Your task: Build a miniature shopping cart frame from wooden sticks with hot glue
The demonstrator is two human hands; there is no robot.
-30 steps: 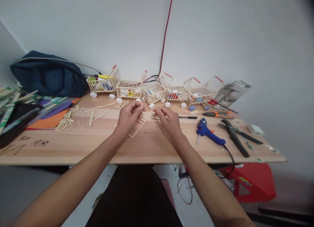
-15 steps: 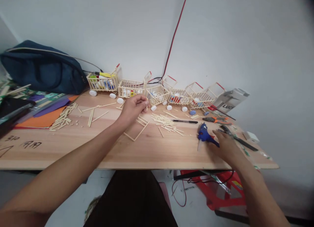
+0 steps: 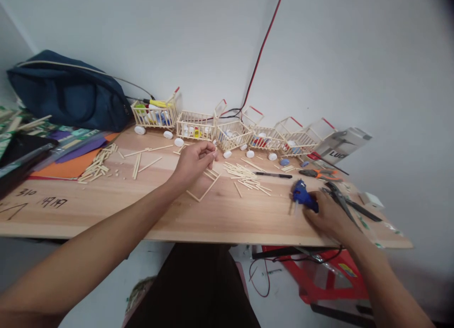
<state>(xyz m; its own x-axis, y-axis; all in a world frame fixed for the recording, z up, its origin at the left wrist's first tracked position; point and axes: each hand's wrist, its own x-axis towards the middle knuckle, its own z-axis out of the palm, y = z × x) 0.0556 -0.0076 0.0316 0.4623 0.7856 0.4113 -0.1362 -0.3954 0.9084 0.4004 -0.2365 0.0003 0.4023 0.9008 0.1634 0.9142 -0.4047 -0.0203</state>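
Note:
My left hand (image 3: 196,161) is closed in a pinch over the middle of the table, with a short wooden stick partly hidden between the fingertips. Below it on the tabletop lies a small rectangular frame of wooden sticks (image 3: 209,191), partly covered by the hand. At the right, my right hand (image 3: 328,213) is wrapped round the handle of a blue glue gun (image 3: 301,193), whose nozzle end faces left. A clear glue stick or stand part below the gun is blurred. Loose wooden sticks (image 3: 244,176) lie between the two hands.
Several miniature stick shopping carts (image 3: 232,135) line the wall. Near my right hand lie a black pen (image 3: 273,175), orange-handled pliers (image 3: 321,174) and a black cutting tool (image 3: 340,198). A blue bag (image 3: 71,93), coloured sheets (image 3: 67,164) and a stick pile (image 3: 97,164) are at left.
My right hand has moved onto the glue gun's handle and closed round it. My left hand keeps its pinch in nearly the same place. The view has shifted slightly.

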